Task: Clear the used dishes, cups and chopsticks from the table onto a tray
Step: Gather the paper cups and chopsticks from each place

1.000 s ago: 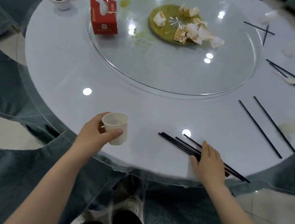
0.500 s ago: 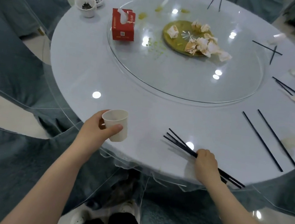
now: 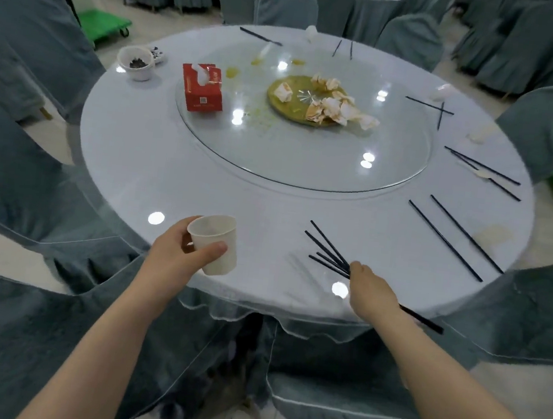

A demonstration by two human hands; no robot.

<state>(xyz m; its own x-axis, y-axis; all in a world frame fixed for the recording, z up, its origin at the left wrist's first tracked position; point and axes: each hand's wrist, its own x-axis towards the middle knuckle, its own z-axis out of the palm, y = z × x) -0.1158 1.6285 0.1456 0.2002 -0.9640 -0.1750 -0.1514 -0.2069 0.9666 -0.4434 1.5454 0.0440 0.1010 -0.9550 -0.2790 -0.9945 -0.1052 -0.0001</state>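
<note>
Left hand [image 3: 176, 260] grips paper cup [image 3: 214, 242]; right hand [image 3: 367, 290] clasps bundled chopsticks [image 3: 327, 253].

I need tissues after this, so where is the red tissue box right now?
In the head view the red tissue box stands upright on the left part of the glass turntable, between the white bowl and the dirty plate.

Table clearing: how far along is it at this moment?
Done: nothing shows on a tray; none is in view. In hand: the left hand holds a paper cup, and the right hand grips a bundle of black chopsticks. Left: loose chopstick pairs along the right edge and far side, a small bowl, and the dirty plate with crumpled napkins on the turntable.
</note>
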